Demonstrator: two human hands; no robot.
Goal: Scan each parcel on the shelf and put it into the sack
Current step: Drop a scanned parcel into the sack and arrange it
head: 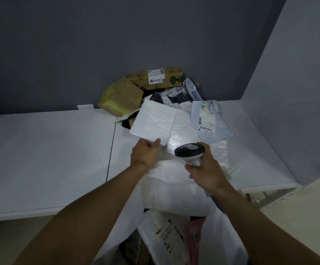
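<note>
Seen from above, a person's two bare forearms reach over a white shelf (50, 159) set against a grey wall. The left hand (145, 153) pinches the near corner of a white flat padded envelope (153, 123) between thumb and fingers. The envelope lies at the front of a heap of parcels on the shelf. The right hand (205, 169) has its fingers curled round the grip of a grey-and-black handheld barcode scanner (189, 150), whose head hangs just beside the envelope's corner.

Behind lie two brown cardboard boxes (121, 96), a pale blue plastic mailer with a barcode label (208, 117), a shiny white bubble mailer (182, 131) and several dark crumpled plastic bags (180, 92).

Below the hands a white woven sack (222, 236) gapes open. Inside it are a white mailer with a yellow-and-black label (168, 236) and a pink bag (195, 232).

The job looks partly done: a few parcels are bagged, and most of the heap awaits scanning, with the envelope likely next.
</note>
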